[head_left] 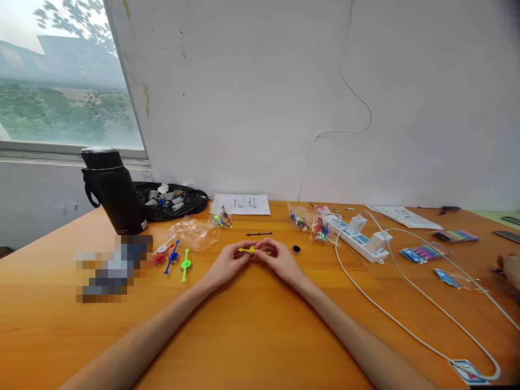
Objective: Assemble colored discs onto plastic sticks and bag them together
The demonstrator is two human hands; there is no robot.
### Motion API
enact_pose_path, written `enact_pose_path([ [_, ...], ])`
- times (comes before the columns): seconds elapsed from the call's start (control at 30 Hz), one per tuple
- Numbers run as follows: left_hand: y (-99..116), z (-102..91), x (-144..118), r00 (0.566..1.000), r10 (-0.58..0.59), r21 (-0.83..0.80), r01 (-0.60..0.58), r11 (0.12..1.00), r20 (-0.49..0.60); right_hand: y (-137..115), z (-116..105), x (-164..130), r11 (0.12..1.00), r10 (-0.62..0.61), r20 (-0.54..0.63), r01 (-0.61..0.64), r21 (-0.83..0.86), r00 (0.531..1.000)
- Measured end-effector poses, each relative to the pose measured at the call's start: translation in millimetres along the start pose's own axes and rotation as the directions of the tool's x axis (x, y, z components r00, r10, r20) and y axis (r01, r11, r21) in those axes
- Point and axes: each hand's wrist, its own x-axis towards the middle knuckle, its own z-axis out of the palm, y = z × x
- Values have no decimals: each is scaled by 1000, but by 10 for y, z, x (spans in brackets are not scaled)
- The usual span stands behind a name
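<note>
Between my two hands is a yellow arrow spinner [252, 250], a thin arrow with a round middle. My left hand [228, 264] pinches its left side, while my right hand [281, 261] grips the right side, partly hiding that end. Just beyond my fingers lies a black arrow [260, 234]. A small black round base [296, 249] sits to the right of my right hand. Left of my hands are a green arrow spinner [186, 265], a blue arrow spinner [173, 257], a red one [159, 259] and a white arrow [163, 248].
A black bottle [116, 195] and a black plastic bag [195, 200] stand back left. Bagged spinners [314, 223] lie near a white power strip [357, 241], whose cable [400, 314] loops across the right. Pen packs [424, 252] lie farther right, near another person's hand [509, 269].
</note>
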Motion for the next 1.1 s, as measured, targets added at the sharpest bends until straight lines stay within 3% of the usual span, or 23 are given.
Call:
enact_pose_path([
  [0.33, 65, 17, -8, 998, -64, 32, 64, 997, -22, 46, 17, -10, 994, 46, -75, -53, -95, 996],
  [0.57, 34, 5, -13, 998, 5, 54, -2, 999, -56, 82, 60, -27, 976, 1, -138, -31, -217, 990],
  [0.73, 42, 15, -5, 993, -21, 121, 36, 992, -118, 56, 78, -33, 953, -38, -156, -12, -303, 987],
  [1.1, 84, 26, -24, 997, 11, 81, -4, 997, -77, 15, 62, -38, 948, -71, -156, 18, -319, 985],
])
